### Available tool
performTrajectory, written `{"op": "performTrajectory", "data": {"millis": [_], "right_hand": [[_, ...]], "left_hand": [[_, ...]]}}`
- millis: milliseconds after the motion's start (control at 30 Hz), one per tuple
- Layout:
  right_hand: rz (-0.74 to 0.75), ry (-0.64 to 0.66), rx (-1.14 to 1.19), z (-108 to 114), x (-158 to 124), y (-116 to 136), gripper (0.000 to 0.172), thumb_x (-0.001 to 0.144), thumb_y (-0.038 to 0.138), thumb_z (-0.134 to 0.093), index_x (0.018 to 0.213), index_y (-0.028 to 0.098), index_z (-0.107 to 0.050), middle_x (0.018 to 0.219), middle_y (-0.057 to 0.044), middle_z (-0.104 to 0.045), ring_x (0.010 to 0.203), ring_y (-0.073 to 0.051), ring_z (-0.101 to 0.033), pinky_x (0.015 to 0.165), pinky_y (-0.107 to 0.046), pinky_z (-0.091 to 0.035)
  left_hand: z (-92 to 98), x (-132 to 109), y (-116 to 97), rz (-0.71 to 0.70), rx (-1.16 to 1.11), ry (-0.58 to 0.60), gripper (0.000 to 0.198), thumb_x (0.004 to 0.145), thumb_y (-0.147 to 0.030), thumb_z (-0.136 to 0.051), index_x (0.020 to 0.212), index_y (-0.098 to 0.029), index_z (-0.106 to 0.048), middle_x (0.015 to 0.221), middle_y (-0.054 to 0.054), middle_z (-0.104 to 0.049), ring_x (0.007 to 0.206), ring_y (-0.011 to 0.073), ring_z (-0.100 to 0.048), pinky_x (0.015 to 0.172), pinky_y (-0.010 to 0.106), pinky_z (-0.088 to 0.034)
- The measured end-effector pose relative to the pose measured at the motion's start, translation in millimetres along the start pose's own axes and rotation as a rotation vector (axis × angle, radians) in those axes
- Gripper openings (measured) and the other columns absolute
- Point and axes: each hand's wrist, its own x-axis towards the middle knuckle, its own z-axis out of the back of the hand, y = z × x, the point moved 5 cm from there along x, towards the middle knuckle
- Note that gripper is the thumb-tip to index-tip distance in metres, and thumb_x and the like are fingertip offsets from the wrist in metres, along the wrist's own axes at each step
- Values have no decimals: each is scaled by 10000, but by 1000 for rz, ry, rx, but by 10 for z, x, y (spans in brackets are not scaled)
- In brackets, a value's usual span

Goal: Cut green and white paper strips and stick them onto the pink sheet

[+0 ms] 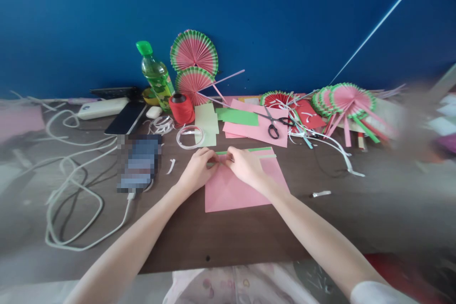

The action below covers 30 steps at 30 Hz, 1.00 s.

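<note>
At tabletop centre: pink sheet lying flat, green strip along its far edge. Left hand and right hand close together, both grips pinched shut on that edge. Probable risk: uneven pinching, crooked crease, strip slipping askew.

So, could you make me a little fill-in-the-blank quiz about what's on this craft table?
1. The left hand and right hand pinch the top edge of a sheet that is ____ in colour.
2. The bottle by the blue wall has a ____ cap.
3. The spool beside the bottle is wound with ____ ribbon.
4. The scissors behind the hands have ____ handles.

Missing words: pink; green; red; black.
</note>
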Motion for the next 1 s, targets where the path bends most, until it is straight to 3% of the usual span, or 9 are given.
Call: {"op": "performTrajectory", "data": {"millis": [1000], "right_hand": [[-11, -11, -17, -18, -19, -1, 99, 834, 303, -491, 878, 222, -529, 827, -12, -654, 780, -173, -597, 518, -245, -265]], "left_hand": [[-1, -15, -25, 12, 35, 13, 68, 715, -110, -525, 707, -178, -518, 780, 32, -544, 781, 170, -516, 743, 320, -463]]}}
